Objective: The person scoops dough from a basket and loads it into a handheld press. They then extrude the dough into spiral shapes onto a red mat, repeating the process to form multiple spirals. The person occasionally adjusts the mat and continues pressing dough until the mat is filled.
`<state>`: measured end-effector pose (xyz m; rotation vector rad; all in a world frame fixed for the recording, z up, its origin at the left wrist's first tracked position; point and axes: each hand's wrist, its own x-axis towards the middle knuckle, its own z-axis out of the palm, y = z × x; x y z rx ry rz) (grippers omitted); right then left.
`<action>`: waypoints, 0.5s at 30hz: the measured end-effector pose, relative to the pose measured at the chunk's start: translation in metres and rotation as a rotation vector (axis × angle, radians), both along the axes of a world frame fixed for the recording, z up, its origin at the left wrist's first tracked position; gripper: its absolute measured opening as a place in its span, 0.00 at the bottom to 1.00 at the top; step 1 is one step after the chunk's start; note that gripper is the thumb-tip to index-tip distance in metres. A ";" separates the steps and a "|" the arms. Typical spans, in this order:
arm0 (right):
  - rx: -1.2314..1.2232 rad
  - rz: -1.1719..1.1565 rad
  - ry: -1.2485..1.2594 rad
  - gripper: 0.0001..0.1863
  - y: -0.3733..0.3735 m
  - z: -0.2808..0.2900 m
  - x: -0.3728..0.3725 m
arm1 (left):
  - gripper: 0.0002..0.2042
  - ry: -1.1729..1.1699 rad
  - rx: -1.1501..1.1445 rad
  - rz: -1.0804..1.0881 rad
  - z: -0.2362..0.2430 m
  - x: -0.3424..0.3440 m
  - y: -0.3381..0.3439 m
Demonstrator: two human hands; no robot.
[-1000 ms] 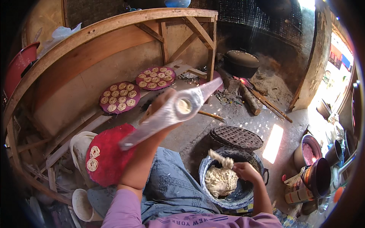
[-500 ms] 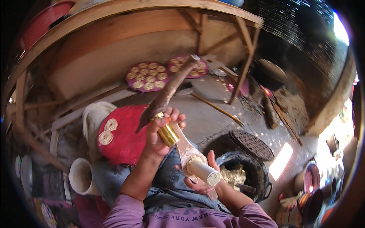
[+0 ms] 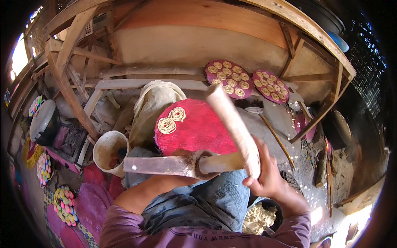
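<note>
Both my hands are at a wooden hand noodle press (image 3: 163, 165), held sideways over my lap. Its lower piece is a flat handle with a dark round collar, and the pale plunger (image 3: 223, 162) sits in that collar. My right hand (image 3: 269, 175) grips the long, light handle (image 3: 235, 130) joined to the plunger. From below, my left hand (image 3: 184, 180) holds the collar end; the press hides most of its fingers. Behind it lies a round red mat (image 3: 194, 128) bearing two coils of pale noodle strands (image 3: 167, 125), (image 3: 178, 114).
A white bucket (image 3: 111, 152) stands at my left, beside a pale cloth (image 3: 155, 99). A pot of dough (image 3: 259, 219) is by my right knee. Two round mats (image 3: 210, 78) with several noodle coils lean near the wall. Wooden table legs (image 3: 68, 89) frame the far side.
The plunger, formerly apart in my right hand, is now in the collar of the lower piece. The press has turned sideways, the brass cylinder is out of sight, and the view has swung left.
</note>
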<state>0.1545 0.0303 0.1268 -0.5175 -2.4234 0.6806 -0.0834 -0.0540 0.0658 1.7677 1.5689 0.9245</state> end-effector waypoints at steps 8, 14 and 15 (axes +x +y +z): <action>-0.105 0.217 -0.510 0.47 -0.005 0.005 -0.045 | 0.30 -0.502 0.096 -0.375 -0.067 0.015 -0.014; -1.121 0.421 -0.509 0.55 0.045 -0.020 -0.043 | 0.31 -0.429 0.142 -0.323 -0.061 -0.024 -0.009; -1.291 0.503 -0.557 0.55 0.055 -0.028 -0.038 | 0.30 -0.417 0.216 -0.346 -0.051 -0.035 -0.007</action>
